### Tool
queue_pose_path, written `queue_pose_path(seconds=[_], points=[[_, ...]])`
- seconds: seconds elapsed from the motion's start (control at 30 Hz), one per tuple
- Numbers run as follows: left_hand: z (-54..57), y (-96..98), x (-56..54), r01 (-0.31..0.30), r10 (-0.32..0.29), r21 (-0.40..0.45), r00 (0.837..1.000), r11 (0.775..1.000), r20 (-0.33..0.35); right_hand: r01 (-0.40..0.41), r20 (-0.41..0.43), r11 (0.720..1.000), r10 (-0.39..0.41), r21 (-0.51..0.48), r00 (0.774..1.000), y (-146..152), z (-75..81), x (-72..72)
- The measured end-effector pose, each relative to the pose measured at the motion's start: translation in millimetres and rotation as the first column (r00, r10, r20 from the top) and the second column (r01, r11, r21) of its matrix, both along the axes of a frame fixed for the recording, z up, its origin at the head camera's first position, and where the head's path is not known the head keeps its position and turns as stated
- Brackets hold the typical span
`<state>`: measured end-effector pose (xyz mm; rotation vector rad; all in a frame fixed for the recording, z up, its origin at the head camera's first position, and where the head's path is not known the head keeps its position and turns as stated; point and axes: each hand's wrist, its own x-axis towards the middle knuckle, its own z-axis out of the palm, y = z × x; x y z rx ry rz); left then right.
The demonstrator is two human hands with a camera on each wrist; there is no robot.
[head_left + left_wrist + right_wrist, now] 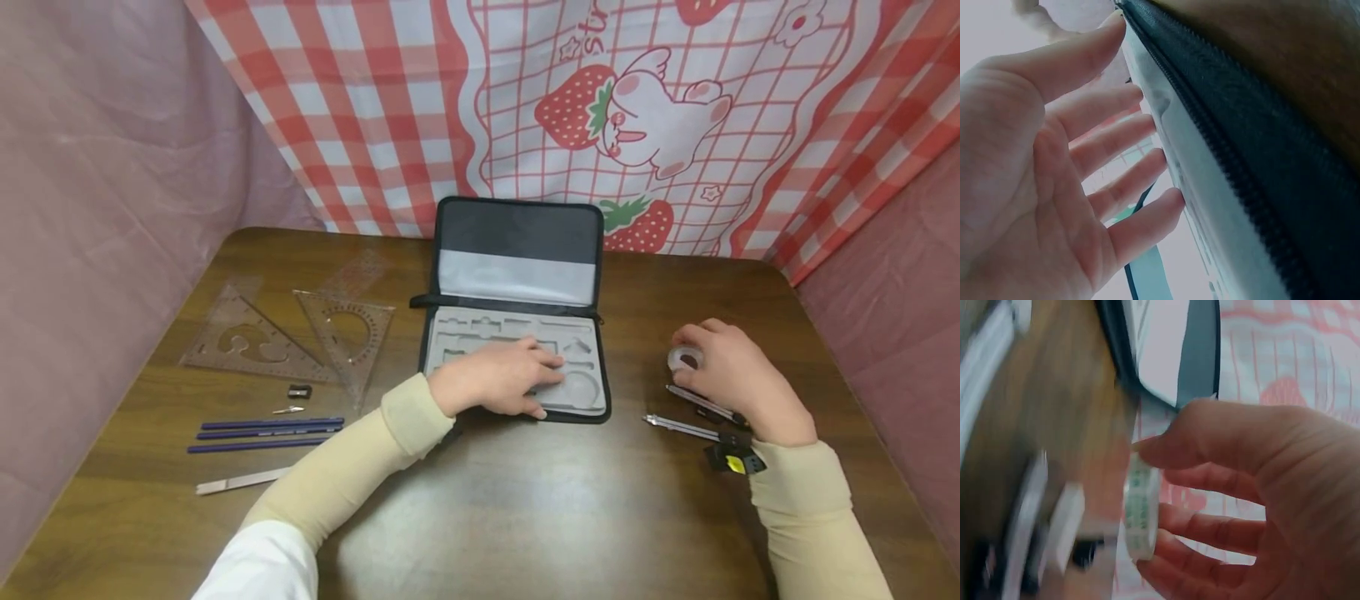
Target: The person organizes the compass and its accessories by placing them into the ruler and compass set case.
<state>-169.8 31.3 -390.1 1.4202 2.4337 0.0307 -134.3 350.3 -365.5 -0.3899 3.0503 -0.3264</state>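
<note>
An open black zip case [517,287] lies at the middle of the table, with a grey moulded insert [582,390] in its lower half. My left hand [502,375] rests on that insert, fingers spread and fingertips touching it; the palm faces the left wrist view [1054,162]. At the right, my right hand [726,367] holds a small whitish roll of tape [677,360] by its edges, between thumb and fingers. Green print shows on the tape's outer face [1141,509] in the right wrist view. Two metal compasses [686,428] lie just below that hand, partly hidden by the wrist.
Clear set squares [255,337] lie at the left, near a black sharpener [299,391] and a small metal piece [288,410]. Blue pencils [262,434] and a silver-white strip-like tool [240,482] lie nearer. A checked strawberry cloth [390,108] hangs behind the table.
</note>
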Motion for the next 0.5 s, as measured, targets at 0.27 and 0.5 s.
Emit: queue_pose_path(seconds=[0.27, 0.5], points=[[-1.0, 3.0, 3.2, 0.012, -0.013, -0.03, 0.999, 0.999, -0.037, -0.092, -0.052, 0.994, 0.09, -0.052, 0.995, -53.9, -7.5, 11.2], [-2.5, 4.8, 2.7, 0.008, -0.009, -0.022, 0.999, 1.0, -0.052, -0.241, -0.146, 0.964, 0.224, -0.108, 0.964, -82.7, -25.0, 13.9]])
